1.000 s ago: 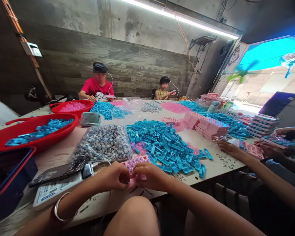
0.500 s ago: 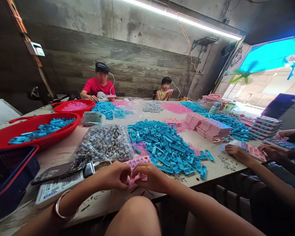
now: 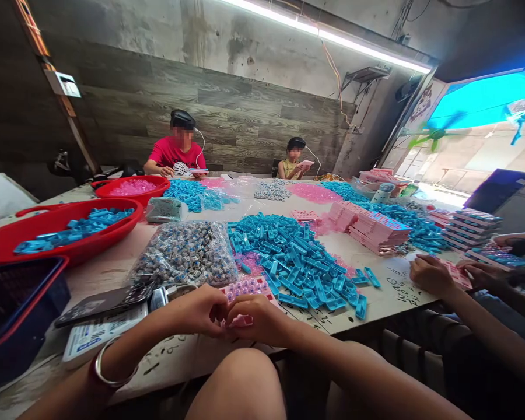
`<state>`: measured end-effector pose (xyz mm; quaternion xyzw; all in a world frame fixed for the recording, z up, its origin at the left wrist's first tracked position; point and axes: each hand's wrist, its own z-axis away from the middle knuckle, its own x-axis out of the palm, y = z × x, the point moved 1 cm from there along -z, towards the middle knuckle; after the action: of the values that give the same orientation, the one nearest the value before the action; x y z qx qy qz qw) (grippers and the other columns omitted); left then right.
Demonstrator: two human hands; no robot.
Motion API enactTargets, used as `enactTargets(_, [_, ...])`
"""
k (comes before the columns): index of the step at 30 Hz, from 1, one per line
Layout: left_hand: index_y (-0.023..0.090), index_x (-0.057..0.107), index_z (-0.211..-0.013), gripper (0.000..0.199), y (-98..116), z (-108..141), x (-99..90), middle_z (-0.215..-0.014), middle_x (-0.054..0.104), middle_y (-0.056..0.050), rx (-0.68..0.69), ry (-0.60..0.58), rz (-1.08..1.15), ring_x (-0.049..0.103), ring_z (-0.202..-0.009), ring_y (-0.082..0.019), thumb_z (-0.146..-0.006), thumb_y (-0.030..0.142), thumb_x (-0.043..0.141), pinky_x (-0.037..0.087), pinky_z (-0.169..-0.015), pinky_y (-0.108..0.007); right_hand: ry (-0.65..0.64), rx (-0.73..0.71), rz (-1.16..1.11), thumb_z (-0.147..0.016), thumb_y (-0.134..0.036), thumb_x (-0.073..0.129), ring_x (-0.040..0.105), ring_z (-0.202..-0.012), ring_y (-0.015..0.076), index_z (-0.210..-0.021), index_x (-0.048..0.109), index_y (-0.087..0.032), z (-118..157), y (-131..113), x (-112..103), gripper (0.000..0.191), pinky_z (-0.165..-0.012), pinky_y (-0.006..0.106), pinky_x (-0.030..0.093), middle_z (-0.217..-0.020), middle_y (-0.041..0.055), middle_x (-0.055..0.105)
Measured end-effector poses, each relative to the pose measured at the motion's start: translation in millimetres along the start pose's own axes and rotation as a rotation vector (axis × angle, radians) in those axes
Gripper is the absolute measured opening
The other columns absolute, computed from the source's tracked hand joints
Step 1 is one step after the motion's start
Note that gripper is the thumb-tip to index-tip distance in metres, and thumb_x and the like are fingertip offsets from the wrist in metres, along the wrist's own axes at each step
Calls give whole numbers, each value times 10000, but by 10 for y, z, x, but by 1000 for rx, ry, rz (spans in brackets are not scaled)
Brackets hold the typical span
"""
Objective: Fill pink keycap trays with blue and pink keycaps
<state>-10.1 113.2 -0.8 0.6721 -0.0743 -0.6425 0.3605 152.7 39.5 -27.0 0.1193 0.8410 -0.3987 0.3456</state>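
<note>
Left grip (image 3: 204, 308), right grip (image 3: 257, 318) — at pink panel (image 3: 250, 287)

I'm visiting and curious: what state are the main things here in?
Pink tray: partly hidden
Left hand: fingers curled, at tray
Right hand: fingers curled, at tray
Clear plastic bag: full
Blue plastic pieces: heaped loose
Nearer red basin: partly filled
Tube light: lit
Green fan: apparently spinning
</note>
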Motion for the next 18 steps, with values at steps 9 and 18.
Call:
enactTargets(9, [138,640,-616,207,5,-33,-3,-612,532,15,28,22,19,460,-584,-101,-691,330,623,285,-501,-180,-75,49,59,-727,-204,701,631,-681,105,-735,684,-133,-29,24,-19,74,-611,176,491,-811,45,676])
enactTargets(18, [144,508,-534,316,-142,-92,138,-545,455,24,-9,27,-49,389,-536,-100,-694,412,552,233,-486,-198,-279,70,247,-811,-181,613,624,-776,76,-816,675,-104,-62,28,-54,99,-691,107,443,-851,28,688])
